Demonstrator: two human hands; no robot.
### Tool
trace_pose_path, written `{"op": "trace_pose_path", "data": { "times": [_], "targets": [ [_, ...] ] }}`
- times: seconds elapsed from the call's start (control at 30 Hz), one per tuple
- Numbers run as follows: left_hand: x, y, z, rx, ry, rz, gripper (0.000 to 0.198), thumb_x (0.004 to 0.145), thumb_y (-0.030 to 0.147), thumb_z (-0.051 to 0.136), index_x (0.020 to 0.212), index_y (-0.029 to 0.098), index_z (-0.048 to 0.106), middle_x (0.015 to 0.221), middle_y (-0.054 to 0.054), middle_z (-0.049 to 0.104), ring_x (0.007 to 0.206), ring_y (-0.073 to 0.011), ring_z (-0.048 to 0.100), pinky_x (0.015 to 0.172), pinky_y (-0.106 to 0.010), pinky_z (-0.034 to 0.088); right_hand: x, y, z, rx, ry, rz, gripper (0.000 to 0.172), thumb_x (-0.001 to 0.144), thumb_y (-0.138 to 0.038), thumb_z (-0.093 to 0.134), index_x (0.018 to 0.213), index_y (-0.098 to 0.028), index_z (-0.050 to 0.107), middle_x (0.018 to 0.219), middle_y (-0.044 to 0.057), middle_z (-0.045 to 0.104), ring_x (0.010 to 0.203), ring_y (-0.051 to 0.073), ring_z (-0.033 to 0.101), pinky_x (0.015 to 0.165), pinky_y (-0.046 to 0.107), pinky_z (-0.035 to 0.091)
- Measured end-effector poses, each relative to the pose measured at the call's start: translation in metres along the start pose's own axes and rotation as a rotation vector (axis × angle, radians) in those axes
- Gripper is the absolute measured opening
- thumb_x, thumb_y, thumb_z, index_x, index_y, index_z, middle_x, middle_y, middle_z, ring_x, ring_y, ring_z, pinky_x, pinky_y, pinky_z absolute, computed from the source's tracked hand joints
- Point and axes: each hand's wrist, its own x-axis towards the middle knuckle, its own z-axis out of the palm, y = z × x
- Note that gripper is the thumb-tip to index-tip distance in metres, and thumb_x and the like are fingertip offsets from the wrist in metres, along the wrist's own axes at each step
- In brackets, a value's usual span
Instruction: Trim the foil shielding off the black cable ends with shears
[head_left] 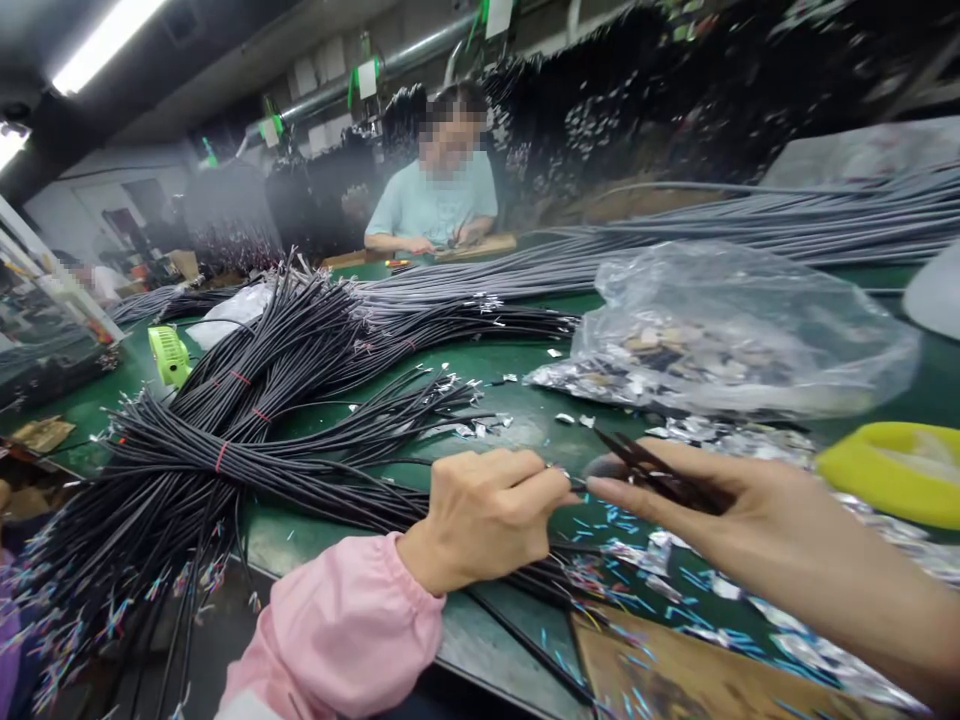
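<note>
Black cable [577, 484], thin and round with a matt sheath, is pinched at its end between the thumb and forefinger of the left hand [480, 515], low in the middle of the view above the near part of the green table [517, 365]. The other fingers of that hand are curled into a loose fist, and the cable's run behind the hand cannot be followed. A gathered pink sleeve [345, 630] covers the wrist. The right hand [720, 510], just beside it with fingertips nearly meeting, grips small dark snips [649, 468] laid along its fingers; the blades point up and left, and the handles are hidden in the palm. Below both hands lie cut blue scraps [622, 580] and crumpled foil bits, some on a worn wooden board [675, 680] that the bottom edge cuts off. To the left a thick bundle of black cables [225, 440], bound with red ties [221, 455], fans over the table's near edge, its stripped coloured ends blurred. Behind the hands sits a crinkled clear plastic bag [735, 330] of small parts too indistinct to name, and at the right a yellow dish [892, 470], partly out of frame. Long grey cables [750, 225] cross the far side. Bare green surface shows between the bundle and the bag. Across the table a seated person [439, 200] works with both hands.
</note>
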Motion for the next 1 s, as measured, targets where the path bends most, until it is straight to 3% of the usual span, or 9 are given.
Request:
{"op": "trace_pose_path", "data": {
  "times": [0.17,0.33,0.53,0.67,0.8,0.9,1.0],
  "targets": [
    [0.001,0.004,0.002,-0.167,-0.046,-0.173,0.025,0.088,0.028,0.046,0.068,0.017,0.057,0.065,-0.002,0.06,0.058,-0.0113,0.055,0.05,-0.023,0.038,-0.007,0.002,0.007,-0.171,0.227,-0.229,0.012,0.072,-0.022,0.051,0.062,-0.023,0.058,0.064,0.005,0.064,0.053,0.018,0.06,0.048,0.026,0.048],
    [0.002,0.007,0.005,-0.317,-0.099,-0.338,0.015,0.085,0.023,0.05,0.072,0.017,0.058,0.071,-0.003,0.064,0.063,-0.0136,0.058,0.056,-0.024,0.044,-0.01,0.002,0.009,-0.408,0.273,-0.432,0.024,0.063,-0.006,0.04,0.072,-0.023,0.054,0.068,0.005,0.064,0.056,0.017,0.062,0.049,0.024,0.048],
    [0.003,0.009,0.003,-0.328,-0.001,-0.354,0.013,0.081,0.021,0.056,0.069,0.016,0.059,0.066,-0.002,0.062,0.056,-0.0116,0.054,0.053,-0.023,0.042,-0.008,0.011,0.008,-0.308,0.338,-0.326,0.019,0.068,-0.018,0.045,0.078,-0.021,0.061,0.074,0.009,0.07,0.061,0.021,0.066,0.053,0.029,0.053],
    [0.002,0.006,0.003,-0.268,-0.015,-0.321,0.015,0.082,0.023,0.055,0.069,0.017,0.059,0.068,-0.002,0.062,0.058,-0.0115,0.054,0.053,-0.023,0.041,-0.011,0.019,0.009,-0.191,0.335,-0.187,0.02,0.065,-0.022,0.05,0.074,-0.018,0.067,0.066,0.008,0.071,0.05,0.021,0.065,0.046,0.029,0.053],
    [0.0,0.004,0.004,-0.178,-0.059,-0.251,0.018,0.084,0.024,0.052,0.069,0.017,0.058,0.068,-0.002,0.062,0.061,-0.0121,0.056,0.053,-0.023,0.041,-0.01,0.019,0.01,-0.098,0.291,-0.101,0.02,0.062,-0.023,0.051,0.072,-0.02,0.068,0.065,0.006,0.071,0.052,0.023,0.066,0.048,0.031,0.055],
    [-0.001,0.004,0.005,-0.164,-0.077,-0.235,0.019,0.084,0.026,0.052,0.069,0.017,0.058,0.068,-0.002,0.062,0.062,-0.0124,0.057,0.053,-0.023,0.041,-0.009,0.015,0.009,-0.131,0.253,-0.122,0.023,0.061,-0.019,0.047,0.075,-0.022,0.065,0.065,0.004,0.071,0.053,0.022,0.067,0.049,0.03,0.055],
    [0.0,0.005,0.005,-0.19,-0.099,-0.249,0.016,0.082,0.026,0.053,0.07,0.017,0.058,0.069,-0.003,0.064,0.06,-0.0135,0.058,0.051,-0.023,0.041,-0.009,0.013,0.007,-0.29,0.243,-0.25,0.029,0.059,-0.013,0.041,0.077,-0.022,0.061,0.065,0.003,0.071,0.051,0.02,0.066,0.048,0.027,0.053]
  ]
}}
